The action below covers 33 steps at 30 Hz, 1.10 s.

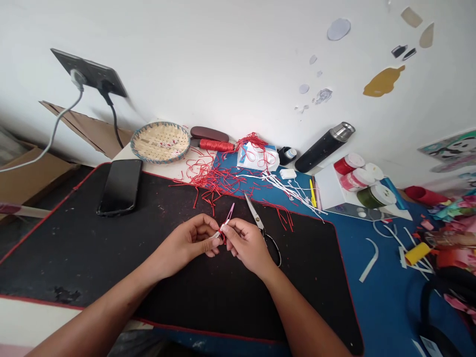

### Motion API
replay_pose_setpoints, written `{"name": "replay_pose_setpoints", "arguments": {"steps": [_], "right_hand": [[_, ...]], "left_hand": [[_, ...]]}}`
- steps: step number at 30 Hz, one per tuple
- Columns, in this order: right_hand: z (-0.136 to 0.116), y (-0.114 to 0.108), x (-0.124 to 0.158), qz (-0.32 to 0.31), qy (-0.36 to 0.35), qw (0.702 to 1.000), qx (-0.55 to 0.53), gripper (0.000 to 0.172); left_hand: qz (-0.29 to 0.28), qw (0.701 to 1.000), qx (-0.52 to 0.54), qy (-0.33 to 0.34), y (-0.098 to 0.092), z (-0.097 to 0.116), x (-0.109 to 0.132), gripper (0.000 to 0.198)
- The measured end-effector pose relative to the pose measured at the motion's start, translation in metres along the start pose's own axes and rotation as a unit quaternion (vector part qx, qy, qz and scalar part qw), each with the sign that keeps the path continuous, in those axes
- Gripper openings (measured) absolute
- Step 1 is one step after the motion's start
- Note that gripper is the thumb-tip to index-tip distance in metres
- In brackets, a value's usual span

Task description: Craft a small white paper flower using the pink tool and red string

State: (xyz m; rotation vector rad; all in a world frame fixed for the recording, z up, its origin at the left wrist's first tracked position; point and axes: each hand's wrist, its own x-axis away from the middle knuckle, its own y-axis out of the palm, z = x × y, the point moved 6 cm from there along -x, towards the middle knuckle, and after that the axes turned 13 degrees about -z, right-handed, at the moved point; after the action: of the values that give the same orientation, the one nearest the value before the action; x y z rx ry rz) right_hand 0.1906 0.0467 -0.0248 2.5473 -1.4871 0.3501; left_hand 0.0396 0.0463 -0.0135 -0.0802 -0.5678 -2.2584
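Small pink loop (227,217) with red cord (223,233), pinched close and steady between left fingers (210,234) and right fingers (229,232) above the black desk mat (74,258), steel-bladed scissors (259,223) just beside.

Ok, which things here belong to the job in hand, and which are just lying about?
Job, it seems: left hand, right hand, pink piece, red cord, scissors, red offcuts, red spool.
Lying about: phone, basket, flask.
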Motion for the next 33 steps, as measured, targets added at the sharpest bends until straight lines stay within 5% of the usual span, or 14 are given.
{"name": "replay_pose_setpoints", "arguments": {"steps": [10, 19, 26, 33], "right_hand": [[0.002, 0.0, 0.005, 0.009, -0.006, 1.0, 0.004, 0.035], [0.001, 0.002, 0.004, 0.016, -0.023, 0.999, 0.044, 0.037], [-0.002, 0.003, 0.005, 0.007, -0.045, 0.998, 0.031, 0.029], [-0.004, 0.006, 0.006, 0.002, -0.056, 0.998, 0.036, 0.02]], "left_hand": [[0.009, 1.0, 0.008, -0.001, -0.001, -0.003, 0.0, 0.037], [0.084, 0.991, -0.107, 0.021, 0.001, 0.007, 0.006, 0.029], [0.109, 0.988, -0.102, 0.044, -0.003, 0.011, 0.006, 0.029], [0.056, 0.998, -0.006, 0.015, -0.006, 0.002, 0.002, 0.049]]}}
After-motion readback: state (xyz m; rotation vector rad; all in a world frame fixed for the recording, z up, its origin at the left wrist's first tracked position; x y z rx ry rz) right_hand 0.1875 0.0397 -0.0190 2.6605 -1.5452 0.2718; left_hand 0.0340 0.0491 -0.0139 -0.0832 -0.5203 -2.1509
